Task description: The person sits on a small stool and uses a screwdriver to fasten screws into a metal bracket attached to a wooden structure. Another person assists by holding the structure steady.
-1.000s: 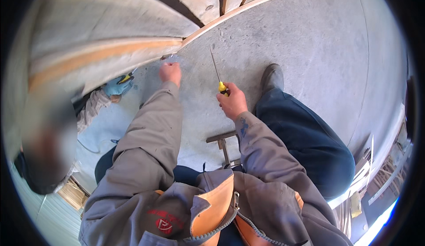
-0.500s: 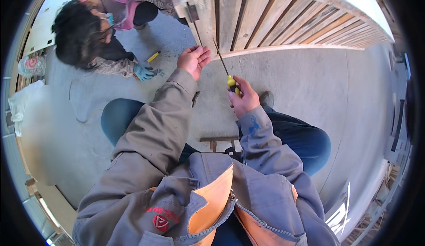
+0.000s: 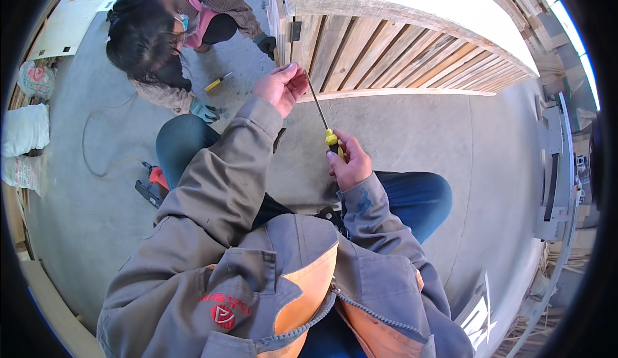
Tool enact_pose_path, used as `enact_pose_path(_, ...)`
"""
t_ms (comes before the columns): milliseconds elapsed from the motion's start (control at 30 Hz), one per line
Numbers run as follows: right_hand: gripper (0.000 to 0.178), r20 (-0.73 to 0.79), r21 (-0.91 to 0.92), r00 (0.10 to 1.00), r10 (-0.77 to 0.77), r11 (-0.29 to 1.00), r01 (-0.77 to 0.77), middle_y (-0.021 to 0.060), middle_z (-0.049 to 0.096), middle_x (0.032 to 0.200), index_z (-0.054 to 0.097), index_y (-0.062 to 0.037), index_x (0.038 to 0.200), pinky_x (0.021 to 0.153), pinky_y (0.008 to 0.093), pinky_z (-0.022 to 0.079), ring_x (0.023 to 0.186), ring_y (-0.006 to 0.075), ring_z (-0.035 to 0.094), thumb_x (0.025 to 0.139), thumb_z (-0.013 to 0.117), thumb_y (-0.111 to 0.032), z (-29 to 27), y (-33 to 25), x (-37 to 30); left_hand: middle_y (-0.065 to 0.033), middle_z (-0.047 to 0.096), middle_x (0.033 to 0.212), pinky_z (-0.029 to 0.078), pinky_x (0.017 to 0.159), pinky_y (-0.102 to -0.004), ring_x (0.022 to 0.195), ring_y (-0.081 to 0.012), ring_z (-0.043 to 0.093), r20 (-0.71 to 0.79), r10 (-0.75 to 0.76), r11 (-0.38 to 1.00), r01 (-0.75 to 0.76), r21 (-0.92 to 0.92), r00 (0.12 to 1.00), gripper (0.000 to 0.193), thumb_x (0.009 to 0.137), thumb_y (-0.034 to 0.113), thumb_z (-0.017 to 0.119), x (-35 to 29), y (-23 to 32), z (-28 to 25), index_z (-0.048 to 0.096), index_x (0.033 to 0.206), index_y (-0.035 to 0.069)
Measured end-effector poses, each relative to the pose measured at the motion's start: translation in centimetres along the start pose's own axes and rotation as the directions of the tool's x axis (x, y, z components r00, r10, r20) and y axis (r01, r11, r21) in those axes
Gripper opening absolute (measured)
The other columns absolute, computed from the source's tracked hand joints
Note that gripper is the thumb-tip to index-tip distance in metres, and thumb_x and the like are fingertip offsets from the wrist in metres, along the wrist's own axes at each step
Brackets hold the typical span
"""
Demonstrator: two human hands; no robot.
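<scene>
My right hand [image 3: 349, 160] grips the yellow and black handle of a screwdriver [image 3: 332, 139], whose long thin shaft points up and to the left. The fingers of my left hand [image 3: 281, 89] are drawn together beside the shaft's tip. Whatever they may pinch is too small to make out. Just beyond both hands stands a slatted wooden structure [image 3: 360, 42] with a pale flat top, and a small dark hinge-like plate [image 3: 295, 31] sits at its left corner.
A crouching person [image 3: 199, 10] at the upper left has gloved hands, one at the structure's edge and one near the floor. By them lies a yellow-handled tool [image 3: 217, 82]. A red and black corded tool [image 3: 154, 181] lies beside my left knee. Bags [image 3: 27, 129] line the left side.
The view has shifted, and the corded tool now shows. The screwdriver's tip has come close to my left fingers. The other person's far gloved hand is now visible at the wooden structure.
</scene>
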State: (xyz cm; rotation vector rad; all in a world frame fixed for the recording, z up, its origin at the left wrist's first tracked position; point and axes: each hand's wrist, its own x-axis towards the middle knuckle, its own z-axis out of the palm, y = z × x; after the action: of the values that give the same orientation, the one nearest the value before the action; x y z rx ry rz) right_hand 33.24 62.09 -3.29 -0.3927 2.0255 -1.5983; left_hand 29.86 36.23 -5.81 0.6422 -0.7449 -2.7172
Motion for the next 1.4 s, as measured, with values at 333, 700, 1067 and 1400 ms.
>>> enact_pose_path(333, 0.052, 0.031, -0.013, 0.994, -0.102, 0.995, 0.103, 0.0088, 0.067, 0.106, 0.055, -0.0021, 0.136, 0.076, 0.0273, 0.053, 0.085, 0.012, 0.062, 0.086, 0.068, 0.0, 0.0, 0.5, 1.3, -0.0065, 0.07, 0.092, 0.062, 0.078, -0.0339, 0.084, -0.02, 0.069, 0.091, -0.056, 0.989, 0.068, -0.135, 0.994, 0.012, 0.098, 0.017, 0.064, 0.6, 0.6, 0.2, 0.067, 0.102, 0.006)
enact_pose_path(700, 0.043, 0.264, 0.469, 0.957, 0.122, 0.85, -0.238, 0.0117, 0.067, 0.102, 0.05, -0.0015, 0.137, 0.057, 0.027, 0.051, 0.065, 0.0137, 0.062, 0.094, 0.059, -0.001, -1.9, -0.2, 1.8, -0.0072, 0.07, 0.095, 0.062, 0.078, -0.037, 0.089, -0.0216, 0.07, 0.197, -0.113, 0.989, 0.129, -0.071, 0.974, 0.011, 0.098, 0.017, 0.063, 1.7, 0.1, 0.2, 0.065, 0.101, 0.007)
enact_pose_path(1067, 0.034, 0.185, 0.519, 0.966, 0.182, 0.817, -0.253, 0.0098, 0.063, 0.089, 0.054, 0.0023, 0.124, 0.051, 0.0312, 0.052, 0.064, 0.0176, 0.063, 0.093, 0.064, -0.006, 0.4, -0.4, 2.6, -0.0014, 0.069, 0.09, 0.061, 0.073, -0.0345, 0.079, -0.0158, 0.068, 0.147, -0.063, 0.993, 0.077, -0.091, 0.987, 0.016, 0.103, 0.021, 0.056, 1.2, -0.1, 2.2, 0.064, 0.101, 0.008)
enact_pose_path(1400, 0.039, -0.017, 0.452, 0.97, 0.244, 0.867, -0.21, 0.0083, 0.063, 0.093, 0.053, 0.0022, 0.131, 0.052, 0.0299, 0.052, 0.068, 0.0163, 0.062, 0.096, 0.065, -0.011, 6.2, -2.7, 4.8, -0.0001, 0.065, 0.082, 0.053, 0.055, -0.0232, 0.065, -0.0106, 0.06, -0.041, -0.13, 0.966, 0.117, -0.232, 0.991, 0.015, 0.102, 0.021, 0.057, 5.0, 1.3, 3.0, 0.063, 0.099, 0.007)
